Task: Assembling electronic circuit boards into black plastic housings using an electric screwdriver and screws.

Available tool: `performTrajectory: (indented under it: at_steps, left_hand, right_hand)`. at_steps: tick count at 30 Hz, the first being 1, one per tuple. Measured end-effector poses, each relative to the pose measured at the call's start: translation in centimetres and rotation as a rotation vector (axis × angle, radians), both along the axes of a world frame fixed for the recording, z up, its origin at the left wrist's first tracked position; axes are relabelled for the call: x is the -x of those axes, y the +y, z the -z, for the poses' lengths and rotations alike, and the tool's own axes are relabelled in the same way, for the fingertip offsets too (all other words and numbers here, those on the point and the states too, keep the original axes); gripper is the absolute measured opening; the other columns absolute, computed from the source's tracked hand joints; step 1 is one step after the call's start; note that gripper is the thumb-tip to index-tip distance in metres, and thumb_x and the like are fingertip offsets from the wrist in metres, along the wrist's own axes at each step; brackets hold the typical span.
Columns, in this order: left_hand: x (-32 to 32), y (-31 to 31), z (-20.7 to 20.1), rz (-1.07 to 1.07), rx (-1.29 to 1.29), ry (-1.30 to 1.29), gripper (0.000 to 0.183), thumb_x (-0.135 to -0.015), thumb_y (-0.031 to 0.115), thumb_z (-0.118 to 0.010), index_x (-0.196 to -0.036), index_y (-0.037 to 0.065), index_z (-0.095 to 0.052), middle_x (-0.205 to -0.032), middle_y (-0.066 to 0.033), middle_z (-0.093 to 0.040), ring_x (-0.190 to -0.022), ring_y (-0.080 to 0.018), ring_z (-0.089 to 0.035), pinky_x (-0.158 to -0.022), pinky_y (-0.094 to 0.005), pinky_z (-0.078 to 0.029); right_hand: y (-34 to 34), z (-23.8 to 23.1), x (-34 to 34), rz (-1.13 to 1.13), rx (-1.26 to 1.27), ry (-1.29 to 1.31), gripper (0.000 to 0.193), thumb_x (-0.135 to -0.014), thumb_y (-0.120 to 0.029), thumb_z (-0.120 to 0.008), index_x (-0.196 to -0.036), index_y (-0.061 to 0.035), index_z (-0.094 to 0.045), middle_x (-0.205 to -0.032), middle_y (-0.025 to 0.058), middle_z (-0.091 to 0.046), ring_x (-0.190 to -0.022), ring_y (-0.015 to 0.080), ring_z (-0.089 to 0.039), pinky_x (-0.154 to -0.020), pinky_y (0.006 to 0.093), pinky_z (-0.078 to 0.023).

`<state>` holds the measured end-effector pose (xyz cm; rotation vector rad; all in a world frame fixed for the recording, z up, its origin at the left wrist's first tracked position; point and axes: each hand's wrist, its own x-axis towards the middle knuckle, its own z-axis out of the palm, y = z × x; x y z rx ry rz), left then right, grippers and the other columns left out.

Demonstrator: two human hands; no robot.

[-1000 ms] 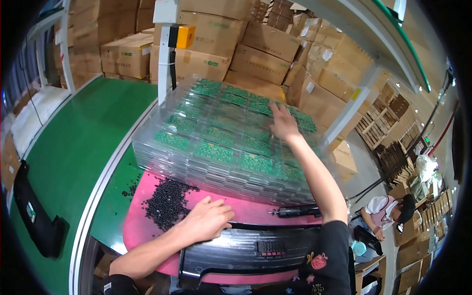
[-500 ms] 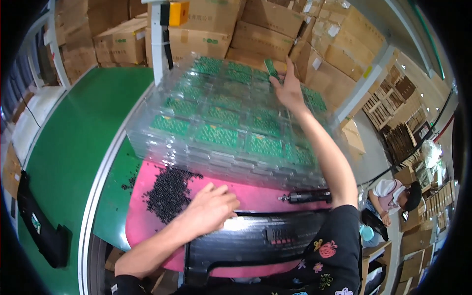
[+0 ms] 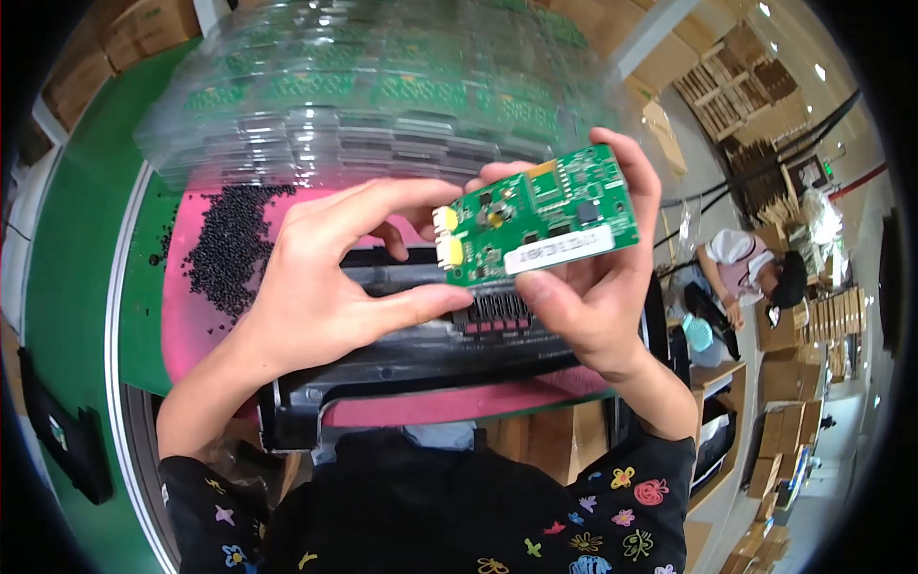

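A green circuit board with two yellow-and-white connectors and a white label is held up, tilted, in front of me. My right hand is closed on its right part, thumb on the face by the label and fingers behind. At the connector end, my left hand spans the board, its thumb at the lower corner and index finger at the upper one. Beneath both hands lies a long black plastic housing with a slotted grille. The board hides part of the housing.
A pile of small black screws lies on the pink mat. Behind it are stacked clear plastic trays with green boards. Another black housing rests at far left. A person sits at the right, near cardboard boxes.
My right hand has come back from the trays with a circuit board. My left hand has lifted off the housing to the board's connector end. The view has tilted down.
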<state>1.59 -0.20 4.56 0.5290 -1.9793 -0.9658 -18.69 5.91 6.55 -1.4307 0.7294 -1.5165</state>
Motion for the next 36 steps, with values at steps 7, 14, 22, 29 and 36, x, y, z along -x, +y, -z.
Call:
performTrajectory:
  at_steps: [7, 14, 22, 29, 36]
  left_hand:
    - [2.0, 0.0, -0.2, 0.124, -0.035, -0.178, 0.057, -0.066, 0.01, -0.084, -0.118, -0.001, -0.063, -0.101, -0.008, -0.067, -0.089, -0.0126, -0.062, -0.07, -0.0249, -0.052]
    - [3.5, 0.2, 1.6, 0.228, -0.145, -0.653, 0.05, -0.067, 0.018, -0.084, -0.106, 0.002, -0.057, -0.087, -0.0081, -0.065, -0.068, -0.0161, -0.063, -0.058, -0.0289, -0.051]
    - [4.1, 0.9, 5.0, 0.166, 0.088, -0.692, 0.052, -0.066, 0.021, -0.084, -0.106, 0.005, -0.056, -0.075, -0.0076, -0.058, -0.062, -0.0243, -0.06, -0.057, -0.0349, -0.049]
    - [4.2, 0.9, 5.0, 0.148, 0.063, -0.715, 0.05, -0.066, 0.02, -0.083, -0.106, 0.004, -0.057, -0.073, -0.0074, -0.055, -0.062, -0.0239, -0.059, -0.056, -0.0357, -0.048]
    - [3.9, 0.8, 4.8, 0.159, 0.058, -0.717, 0.049, -0.07, 0.02, -0.082, -0.108, 0.003, -0.056, -0.077, -0.0089, -0.058, -0.066, -0.0246, -0.062, -0.059, -0.0366, -0.05]
  right_hand:
    - [3.6, 2.1, 5.5, 0.139, -0.021, 0.133, 0.065, -0.087, -0.013, -0.068, -0.141, 0.0004, -0.034, -0.124, 0.0209, -0.057, -0.114, 0.0233, -0.057, -0.095, 0.0344, -0.046]
    - [4.9, 5.0, 9.8, 0.144, -0.124, 0.904, 0.054, -0.069, -0.014, -0.081, -0.117, -0.004, -0.058, -0.127, 0.0131, -0.056, -0.117, 0.031, -0.053, -0.099, 0.0392, -0.042]
    - [4.6, 7.9, 9.7, 0.179, -0.18, 0.945, 0.058, -0.062, -0.009, -0.083, -0.116, -0.0072, -0.06, -0.131, 0.012, -0.053, -0.123, 0.0332, -0.046, -0.105, 0.0421, -0.037]
    - [4.6, 7.5, 9.3, 0.199, -0.194, 1.023, 0.057, -0.065, -0.008, -0.081, -0.118, -0.0065, -0.059, -0.129, 0.0126, -0.051, -0.122, 0.0343, -0.044, -0.104, 0.0425, -0.037]
    - [4.3, 7.6, 9.1, 0.189, -0.19, 1.058, 0.056, -0.067, -0.01, -0.08, -0.118, -0.0059, -0.058, -0.129, 0.0135, -0.05, -0.122, 0.0356, -0.044, -0.104, 0.0429, -0.038]
